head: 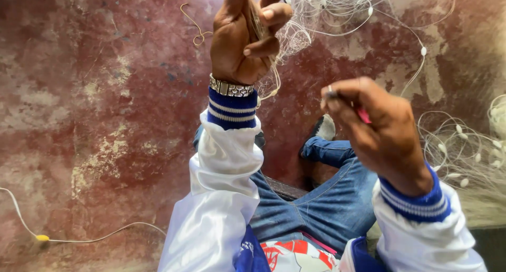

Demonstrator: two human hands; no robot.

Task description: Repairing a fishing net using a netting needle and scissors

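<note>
My left hand [243, 37] is raised at the top centre, fingers closed around a bunch of fine white fishing net [295, 35] with small white floats. A metal watch band [231, 87] sits on that wrist. My right hand [377, 127] is lower and to the right, closed on a small pink tool [362, 114] whose tip is hidden in the fist; a thin strand seems to run from it toward the net. Both arms wear white sleeves with blue striped cuffs.
I sit over a worn red concrete floor [105, 119], legs in blue jeans [327, 198]. More net with white floats [464, 151] lies piled at the right. A thin line with a yellow float [42, 238] lies at lower left.
</note>
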